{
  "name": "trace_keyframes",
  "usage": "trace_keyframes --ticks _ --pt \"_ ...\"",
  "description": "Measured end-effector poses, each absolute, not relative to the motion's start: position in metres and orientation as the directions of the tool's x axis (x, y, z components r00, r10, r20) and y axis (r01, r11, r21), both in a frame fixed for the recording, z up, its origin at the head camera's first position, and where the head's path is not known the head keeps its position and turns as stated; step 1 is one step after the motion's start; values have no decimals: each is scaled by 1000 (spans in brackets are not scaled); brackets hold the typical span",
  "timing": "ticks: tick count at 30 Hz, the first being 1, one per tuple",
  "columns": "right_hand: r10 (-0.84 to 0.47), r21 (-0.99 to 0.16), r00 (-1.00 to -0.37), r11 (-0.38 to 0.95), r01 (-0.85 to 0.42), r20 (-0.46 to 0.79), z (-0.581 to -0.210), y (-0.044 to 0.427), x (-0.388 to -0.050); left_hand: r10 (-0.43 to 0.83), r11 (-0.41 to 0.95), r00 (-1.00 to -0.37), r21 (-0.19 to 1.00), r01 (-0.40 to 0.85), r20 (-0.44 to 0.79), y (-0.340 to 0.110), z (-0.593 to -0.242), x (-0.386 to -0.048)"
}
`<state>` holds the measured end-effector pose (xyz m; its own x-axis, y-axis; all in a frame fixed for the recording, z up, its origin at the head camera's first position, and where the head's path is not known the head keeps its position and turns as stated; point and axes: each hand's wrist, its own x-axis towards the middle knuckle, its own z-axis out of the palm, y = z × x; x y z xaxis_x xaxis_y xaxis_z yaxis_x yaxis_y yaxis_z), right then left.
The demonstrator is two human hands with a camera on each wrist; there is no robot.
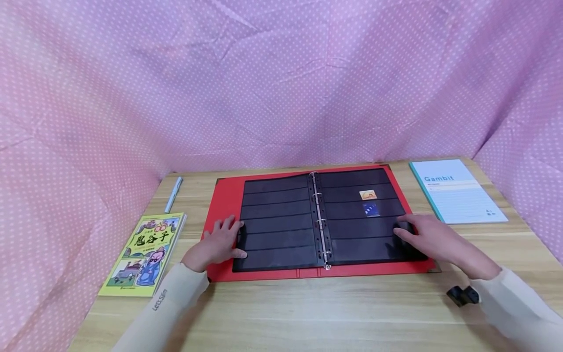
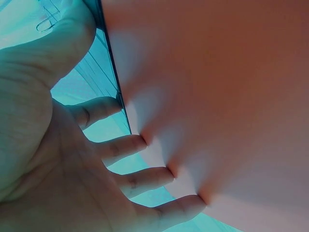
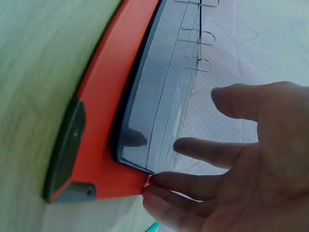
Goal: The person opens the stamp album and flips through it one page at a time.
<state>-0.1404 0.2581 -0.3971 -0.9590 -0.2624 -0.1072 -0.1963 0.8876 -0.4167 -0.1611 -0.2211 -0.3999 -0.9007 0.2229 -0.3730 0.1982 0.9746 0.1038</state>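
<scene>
Red binder (image 1: 226, 200) is lying unfolded mid-table
Left hand (image 1: 215, 244), fingers spread, is resting on its left side; right hand (image 1: 428, 237), fingers loose, is spanning its right edge, contact unclear; light, even pressure should be keeping the black pages (image 1: 281, 225) flat

"Gambit" notebook (image 1: 466, 205), "鬼谷子" book (image 1: 140, 256), "Let's Slim" sleeve (image 1: 164, 308)

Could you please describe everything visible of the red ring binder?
The red ring binder lies open on the wooden table, with dark corner guards. Silver, metal-looking rings hold glossy black pocket pages on both sides; two small picture cards show on the right. The left hand touches its left side; the right hand is at its right edge.
</scene>
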Motion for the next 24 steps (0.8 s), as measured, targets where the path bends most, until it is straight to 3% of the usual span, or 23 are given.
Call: trace_keyframes --ticks 24 --pt "-331 -419 -940 845 -332 79 -358 234 -112 224 974 -898 106 199 -378 -221 -399 -161"
